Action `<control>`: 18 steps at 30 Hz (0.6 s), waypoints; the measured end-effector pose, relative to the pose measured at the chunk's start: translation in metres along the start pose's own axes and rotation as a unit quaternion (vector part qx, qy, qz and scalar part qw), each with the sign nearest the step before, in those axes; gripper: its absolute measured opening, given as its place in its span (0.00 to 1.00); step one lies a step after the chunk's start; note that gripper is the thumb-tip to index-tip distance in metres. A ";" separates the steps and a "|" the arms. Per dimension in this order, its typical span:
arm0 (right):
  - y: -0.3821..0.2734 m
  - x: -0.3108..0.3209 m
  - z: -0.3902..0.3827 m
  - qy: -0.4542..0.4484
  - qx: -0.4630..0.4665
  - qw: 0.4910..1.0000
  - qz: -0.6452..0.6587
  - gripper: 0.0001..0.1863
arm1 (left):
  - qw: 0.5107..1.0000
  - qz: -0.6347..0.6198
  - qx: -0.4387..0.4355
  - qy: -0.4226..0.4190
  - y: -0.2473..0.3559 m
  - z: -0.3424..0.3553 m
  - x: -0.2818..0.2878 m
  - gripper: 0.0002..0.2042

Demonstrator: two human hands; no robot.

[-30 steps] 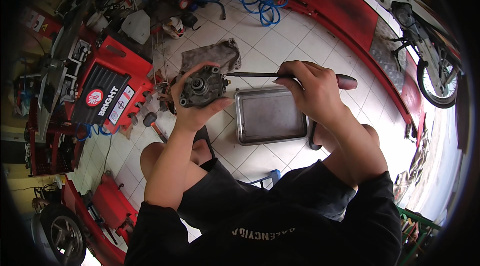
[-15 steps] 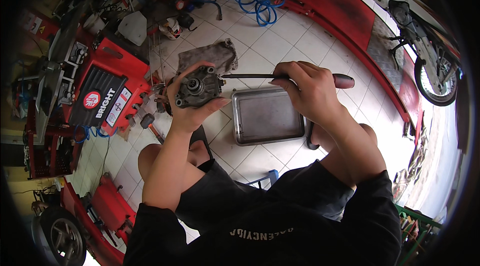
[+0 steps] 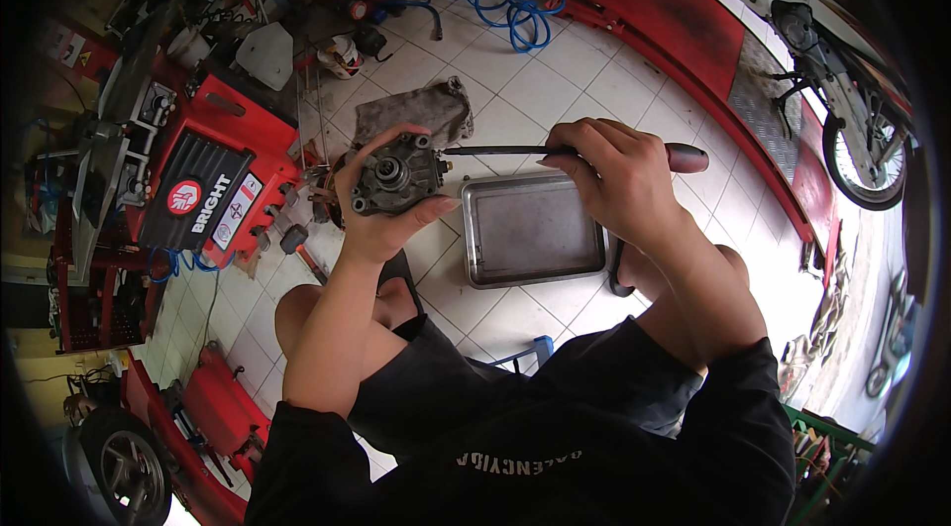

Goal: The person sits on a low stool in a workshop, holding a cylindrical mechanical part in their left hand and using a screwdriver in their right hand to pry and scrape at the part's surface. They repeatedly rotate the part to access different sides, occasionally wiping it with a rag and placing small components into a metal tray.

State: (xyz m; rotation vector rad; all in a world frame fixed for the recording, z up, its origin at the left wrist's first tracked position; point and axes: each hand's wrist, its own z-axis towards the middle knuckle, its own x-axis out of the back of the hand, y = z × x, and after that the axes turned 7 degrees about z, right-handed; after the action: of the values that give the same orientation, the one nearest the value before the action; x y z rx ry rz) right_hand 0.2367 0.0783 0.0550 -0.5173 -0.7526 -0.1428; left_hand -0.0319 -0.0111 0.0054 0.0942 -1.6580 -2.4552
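Note:
Wrapped round a round grey metal motor part (image 3: 394,172) with bolt lugs and a central shaft is my left hand (image 3: 381,225), its thumb along the lower side. My right hand (image 3: 616,167) grips a long black screwdriver (image 3: 495,150) by its shank, the dark handle sticking out to the right past the knuckles. The screwdriver's tip meets the right side of the motor part, close to a small brass-coloured terminal. Below and between my hands a rectangular metal tray (image 3: 535,278) rests on the tiled floor.
A grey rag (image 3: 416,112) lies beyond the part. To the left stands a red machine (image 3: 203,164), with a hammer (image 3: 297,242) near it. A coiled blue hose (image 3: 515,16) lies far off by a red lift platform (image 3: 654,6). A motorcycle (image 3: 837,70) stands at the right.
Both hands look almost still, with the screwdriver tip staying at the part's side. The whole view has shifted very slightly.

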 end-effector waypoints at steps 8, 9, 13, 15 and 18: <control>-0.001 -0.001 0.000 0.004 0.016 1.000 -0.020 0.10 | 1.000 0.009 0.017 -0.022 0.001 -0.001 0.005 0.36; -0.001 -0.001 -0.001 0.004 0.018 1.000 -0.024 0.10 | 1.000 0.018 -0.001 -0.019 0.001 -0.001 0.004 0.37; -0.004 0.000 -0.002 -0.001 0.020 0.999 -0.036 0.10 | 0.996 0.063 -0.060 -0.031 -0.002 0.000 0.003 0.38; -0.006 0.001 -0.004 -0.011 0.016 0.999 -0.044 0.09 | 0.993 0.075 -0.075 -0.045 -0.004 -0.001 0.004 0.39; -0.003 0.000 -0.006 -0.041 0.001 0.998 -0.045 0.10 | 0.993 0.071 -0.078 -0.058 -0.005 -0.003 0.003 0.40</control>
State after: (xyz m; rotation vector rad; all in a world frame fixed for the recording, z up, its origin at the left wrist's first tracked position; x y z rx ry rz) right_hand 0.2396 0.0725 0.0529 -0.4901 -0.8572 -0.2048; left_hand -0.0352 -0.0129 -0.0002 -0.1834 -1.4530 -2.5107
